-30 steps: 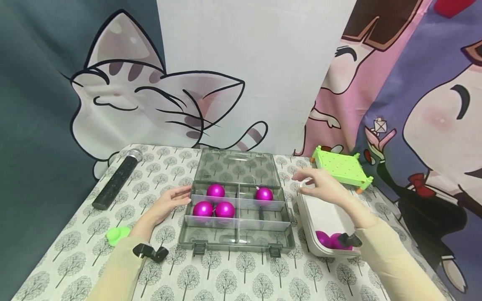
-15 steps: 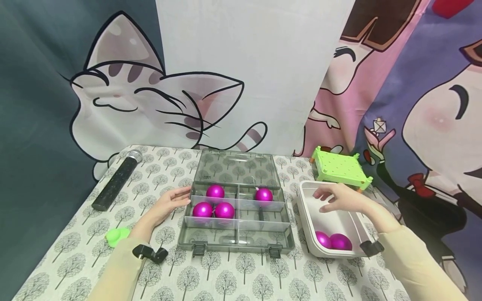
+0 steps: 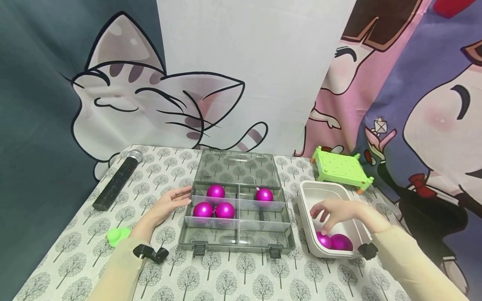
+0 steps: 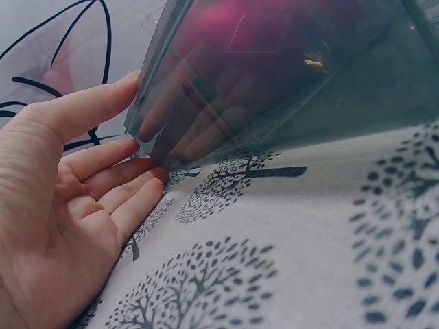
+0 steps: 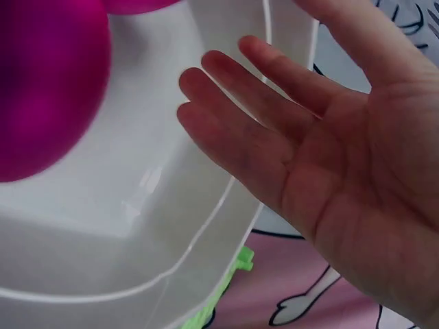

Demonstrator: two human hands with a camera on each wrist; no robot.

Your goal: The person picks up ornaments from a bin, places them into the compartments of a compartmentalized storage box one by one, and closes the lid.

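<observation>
A clear grey compartment box [image 3: 211, 235] lies with its lid folded back. Two magenta balls [image 3: 225, 210] share its middle left compartment; one sits in each back compartment. My left hand [image 3: 164, 207] touches the box's left side with extended fingers, also seen in the left wrist view [image 4: 75, 199]. My right hand [image 3: 337, 213] is over the white bin [image 3: 309, 228], fingers spread and holding nothing. Two magenta balls [image 3: 341, 242] lie at the bin's near end, just below my fingertips. In the right wrist view the hand [image 5: 309, 151] is apart from a large magenta ball [image 5: 48, 89].
A black microphone [image 3: 116, 182] lies at the back left, and a green duck [image 3: 117, 236] is beside my left forearm. Behind the bin stands a small green toy bed [image 3: 340, 168]. A printed curtain hangs behind the table.
My right hand has moved from beyond the bin's back left corner into the space over it, then nearer to me, toward the balls. My left hand has stayed at the box.
</observation>
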